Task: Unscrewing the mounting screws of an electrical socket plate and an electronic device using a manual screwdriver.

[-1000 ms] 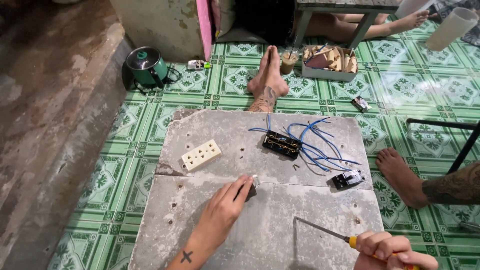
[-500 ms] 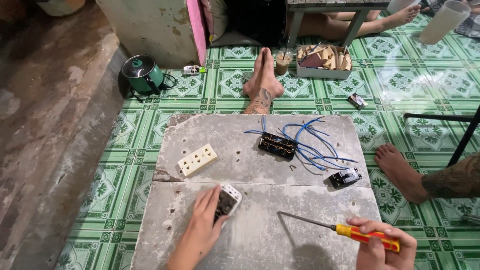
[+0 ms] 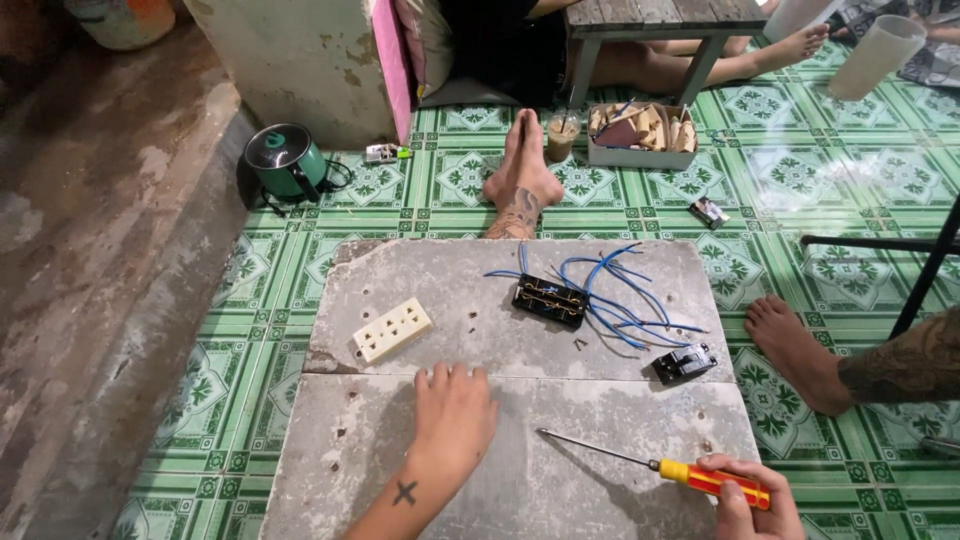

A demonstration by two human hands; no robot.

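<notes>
My left hand (image 3: 455,415) lies palm down on the grey slab (image 3: 400,470), fingers pointing away from me; whatever is under it is hidden. My right hand (image 3: 752,503), at the bottom edge, grips a screwdriver (image 3: 712,482) by its yellow and red handle. The thin shaft lies low over the slab and points up-left toward my left hand. A cream socket plate (image 3: 393,329) rests just beyond my left hand. To the right sit a black switch block (image 3: 548,300) with loose blue wires (image 3: 625,305) and a second small black block (image 3: 685,363).
Another person's feet (image 3: 522,178) rest on the green tiled floor beyond the slab, and one more foot (image 3: 795,350) at the right. A green pot (image 3: 285,160), a box of scraps (image 3: 640,135), a drink cup (image 3: 560,135) and a black metal leg (image 3: 930,265) stand around.
My left hand held a small white-edged piece half a second ago; now it lies flat and the piece is out of sight. My right hand with the screwdriver has shifted slightly left.
</notes>
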